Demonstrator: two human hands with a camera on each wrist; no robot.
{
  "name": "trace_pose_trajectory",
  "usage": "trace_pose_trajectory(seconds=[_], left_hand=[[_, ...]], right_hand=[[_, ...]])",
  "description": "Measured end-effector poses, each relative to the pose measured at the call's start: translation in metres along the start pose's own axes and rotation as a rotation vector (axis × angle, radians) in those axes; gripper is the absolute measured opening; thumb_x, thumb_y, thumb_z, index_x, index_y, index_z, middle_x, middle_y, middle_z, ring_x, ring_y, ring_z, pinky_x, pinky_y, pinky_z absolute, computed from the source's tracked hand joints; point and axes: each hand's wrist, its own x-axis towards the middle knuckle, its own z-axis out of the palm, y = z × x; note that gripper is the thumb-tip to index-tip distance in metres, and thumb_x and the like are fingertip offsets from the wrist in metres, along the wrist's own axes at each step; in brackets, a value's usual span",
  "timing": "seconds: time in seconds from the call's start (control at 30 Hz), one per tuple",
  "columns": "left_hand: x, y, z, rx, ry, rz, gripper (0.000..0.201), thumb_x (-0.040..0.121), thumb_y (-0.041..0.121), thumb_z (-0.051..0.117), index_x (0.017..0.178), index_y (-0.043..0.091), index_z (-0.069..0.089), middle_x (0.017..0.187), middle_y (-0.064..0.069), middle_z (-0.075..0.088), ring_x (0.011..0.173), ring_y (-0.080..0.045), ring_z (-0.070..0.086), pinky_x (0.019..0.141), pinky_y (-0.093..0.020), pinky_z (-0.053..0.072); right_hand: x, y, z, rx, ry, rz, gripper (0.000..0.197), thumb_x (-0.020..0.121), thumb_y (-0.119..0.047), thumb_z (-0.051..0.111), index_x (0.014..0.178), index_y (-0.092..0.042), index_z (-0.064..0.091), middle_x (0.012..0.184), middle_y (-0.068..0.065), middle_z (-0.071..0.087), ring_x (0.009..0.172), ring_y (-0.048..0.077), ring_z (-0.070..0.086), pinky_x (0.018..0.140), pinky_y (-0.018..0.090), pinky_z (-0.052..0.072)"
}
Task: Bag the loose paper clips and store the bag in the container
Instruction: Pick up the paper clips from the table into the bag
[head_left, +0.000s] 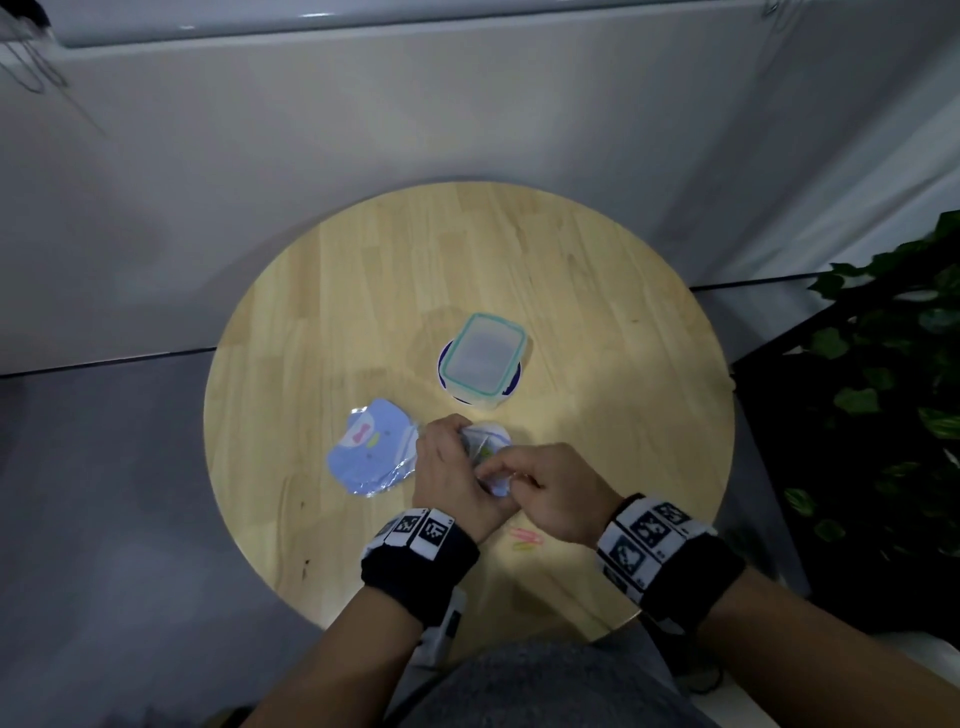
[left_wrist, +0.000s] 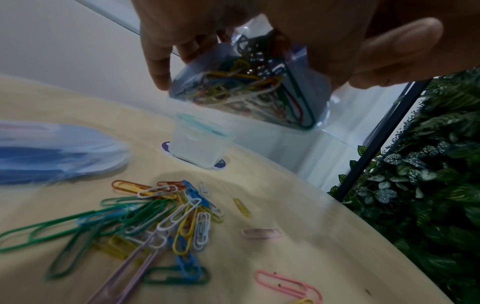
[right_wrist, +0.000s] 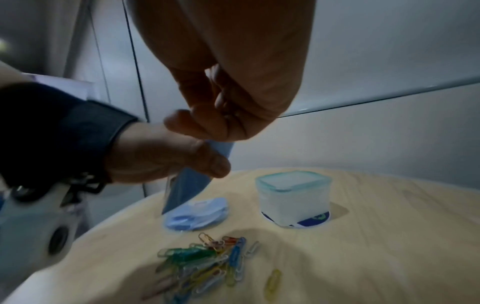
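A small clear bag (left_wrist: 249, 86) partly filled with coloured paper clips hangs above the table, and both hands hold it. My left hand (head_left: 452, 441) grips its left side with curled fingers (left_wrist: 155, 67). My right hand (head_left: 511, 475) pinches the bag's near top edge (right_wrist: 221, 146). Loose paper clips (left_wrist: 161, 222) lie in a heap on the table under the hands; in the head view only a few pink and yellow ones (head_left: 525, 540) show. The clear container (head_left: 485, 358) with a teal-rimmed lid stands closed just beyond the hands.
A stack of blue zip bags (head_left: 371, 449) lies left of the hands. The round wooden table (head_left: 597, 291) has its near edge close to my body. A leafy plant (head_left: 883, 374) on a dark frame stands to the right. Pale cabinet fronts rise behind the table.
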Motion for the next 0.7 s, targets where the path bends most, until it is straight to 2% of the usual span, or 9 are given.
trace_pose_trajectory(seconds=[0.1,0.2,0.23,0.3,0.33,0.4,0.53,0.6,0.7], left_hand=[[0.002,-0.005,-0.003,0.053,-0.030,-0.061,0.076,0.047,0.039,0.071,0.109,0.012,0.038,0.098,-0.001,0.040,0.096,-0.025,0.046,0.078,-0.032,0.043],[0.002,-0.019,-0.011,0.123,-0.081,-0.166,0.075,0.044,0.030,0.079,0.107,0.008,0.043,0.096,0.002,0.038,0.094,-0.023,0.047,0.077,-0.030,0.042],[0.001,-0.024,-0.015,0.139,-0.103,-0.189,0.074,0.045,0.031,0.079,0.106,0.006,0.046,0.096,-0.001,0.042,0.093,-0.022,0.048,0.078,-0.030,0.043],[-0.003,-0.034,-0.022,0.177,-0.129,-0.222,0.071,0.045,0.036,0.074,0.102,0.001,0.050,0.095,-0.009,0.051,0.093,-0.027,0.053,0.078,-0.033,0.046],[-0.005,-0.036,-0.025,0.183,-0.124,-0.238,0.075,0.045,0.038,0.074,0.105,0.000,0.051,0.097,-0.012,0.052,0.094,-0.029,0.052,0.079,-0.035,0.046],[-0.011,-0.035,-0.032,0.187,-0.092,-0.248,0.087,0.045,0.045,0.074,0.113,-0.003,0.048,0.103,-0.014,0.050,0.099,-0.031,0.050,0.082,-0.036,0.043],[-0.026,-0.040,-0.042,0.219,-0.056,-0.233,0.098,0.045,0.065,0.061,0.113,-0.004,0.048,0.103,-0.017,0.050,0.097,-0.034,0.052,0.082,-0.039,0.044],[-0.031,-0.047,-0.042,0.235,-0.072,-0.252,0.094,0.045,0.058,0.069,0.112,-0.003,0.047,0.103,-0.017,0.051,0.096,-0.036,0.053,0.081,-0.040,0.046],[-0.035,-0.053,-0.043,0.246,-0.093,-0.275,0.087,0.043,0.046,0.077,0.110,-0.002,0.048,0.099,-0.015,0.052,0.093,-0.036,0.055,0.077,-0.042,0.049]], right_hand=[[0.005,0.002,-0.006,0.353,0.220,0.094,0.035,0.081,0.015,0.042,0.092,-0.002,0.070,0.079,0.001,0.069,0.047,-0.004,0.054,0.052,0.009,0.041],[0.017,0.036,-0.006,0.233,0.384,0.179,0.015,0.084,-0.004,0.058,0.088,-0.016,0.066,0.082,0.002,0.066,0.058,0.014,0.053,0.059,0.025,0.048],[0.019,0.048,-0.002,0.048,0.284,0.241,0.014,0.081,-0.015,0.066,0.095,-0.019,0.065,0.090,0.001,0.063,0.070,0.017,0.056,0.070,0.030,0.051],[0.017,0.073,0.015,-0.279,-0.006,0.340,0.056,0.071,-0.035,0.076,0.120,-0.019,0.054,0.115,0.003,0.053,0.103,0.022,0.053,0.093,0.035,0.046],[0.016,0.082,0.024,-0.377,-0.097,0.346,0.073,0.066,-0.039,0.079,0.129,-0.019,0.047,0.125,0.004,0.046,0.115,0.024,0.047,0.099,0.036,0.043],[0.014,0.092,0.040,-0.513,-0.165,0.299,0.084,0.063,-0.038,0.081,0.134,-0.017,0.041,0.131,0.006,0.041,0.122,0.026,0.039,0.101,0.037,0.042],[0.010,0.095,0.060,-0.627,-0.135,0.178,0.050,0.078,-0.019,0.068,0.124,-0.009,0.050,0.127,0.011,0.048,0.120,0.030,0.043,0.098,0.033,0.039],[0.008,0.094,0.066,-0.645,-0.141,0.123,0.029,0.085,-0.013,0.056,0.113,-0.008,0.055,0.121,0.012,0.053,0.117,0.029,0.047,0.093,0.032,0.041],[0.006,0.094,0.072,-0.650,-0.159,0.106,0.015,0.089,-0.012,0.050,0.101,-0.008,0.059,0.111,0.012,0.057,0.109,0.030,0.052,0.086,0.033,0.044]])
